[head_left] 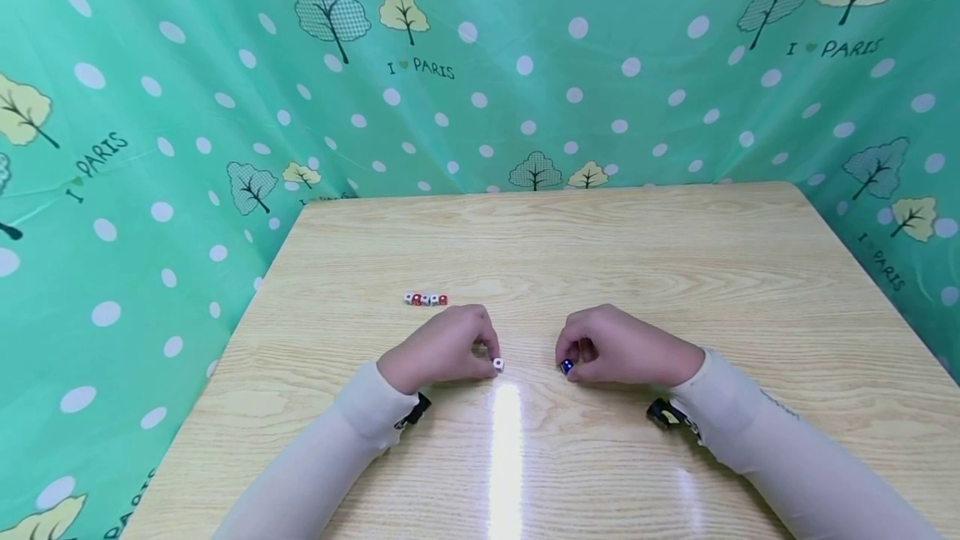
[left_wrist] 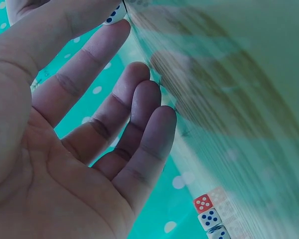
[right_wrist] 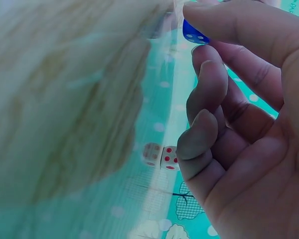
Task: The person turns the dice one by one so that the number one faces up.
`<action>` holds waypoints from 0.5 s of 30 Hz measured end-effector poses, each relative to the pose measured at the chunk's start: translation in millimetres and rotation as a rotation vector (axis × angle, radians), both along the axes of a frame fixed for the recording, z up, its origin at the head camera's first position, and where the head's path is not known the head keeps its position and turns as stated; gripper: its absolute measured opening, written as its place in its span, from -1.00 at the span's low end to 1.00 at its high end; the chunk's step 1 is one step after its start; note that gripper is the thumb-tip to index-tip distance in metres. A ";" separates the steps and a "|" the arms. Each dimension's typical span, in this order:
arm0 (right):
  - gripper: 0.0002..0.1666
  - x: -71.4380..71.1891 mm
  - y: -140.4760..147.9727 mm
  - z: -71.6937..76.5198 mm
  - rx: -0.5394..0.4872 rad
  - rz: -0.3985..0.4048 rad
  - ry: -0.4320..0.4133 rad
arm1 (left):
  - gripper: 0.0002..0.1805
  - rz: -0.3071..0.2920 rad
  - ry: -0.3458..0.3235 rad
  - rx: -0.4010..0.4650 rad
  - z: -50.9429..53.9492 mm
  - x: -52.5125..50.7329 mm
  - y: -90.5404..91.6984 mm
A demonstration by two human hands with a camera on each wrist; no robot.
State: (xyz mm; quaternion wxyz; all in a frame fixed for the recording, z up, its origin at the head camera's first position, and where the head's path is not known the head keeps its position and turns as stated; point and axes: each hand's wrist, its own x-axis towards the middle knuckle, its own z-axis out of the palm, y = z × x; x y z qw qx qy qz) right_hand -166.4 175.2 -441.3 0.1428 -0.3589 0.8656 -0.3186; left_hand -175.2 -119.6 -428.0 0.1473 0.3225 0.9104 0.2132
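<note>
My left hand (head_left: pixel 444 346) pinches a white die (head_left: pixel 498 365) between thumb and index finger, low at the table. In the left wrist view that white die (left_wrist: pixel 113 16) shows blue pips and is partly hidden by the thumb. Across a small gap, my right hand (head_left: pixel 621 348) pinches a blue die (head_left: pixel 567 366) with white pips. The blue die (right_wrist: pixel 194 34) is partly covered by the thumb in the right wrist view. Beyond my left hand lies a short row of white and red dice (head_left: pixel 425 299), side by side.
A white die with red pips (right_wrist: pixel 169 157) stands beyond my right fingers in the right wrist view. The wooden table (head_left: pixel 555 248) is glossy, with a bright light streak towards me. A green dotted curtain (head_left: pixel 495 90) hangs behind and beside it.
</note>
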 end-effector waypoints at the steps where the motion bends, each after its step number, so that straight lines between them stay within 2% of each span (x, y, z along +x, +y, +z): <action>1: -0.78 0.0 0.1 0.1 -0.003 0.001 -0.004 | -0.89 0.000 0.001 -0.002 0.0 0.1 -0.1; 15: -0.82 -1.8 0.8 -1.0 -0.051 -0.019 -0.129 | -0.88 0.003 0.008 -0.018 -0.6 0.1 0.3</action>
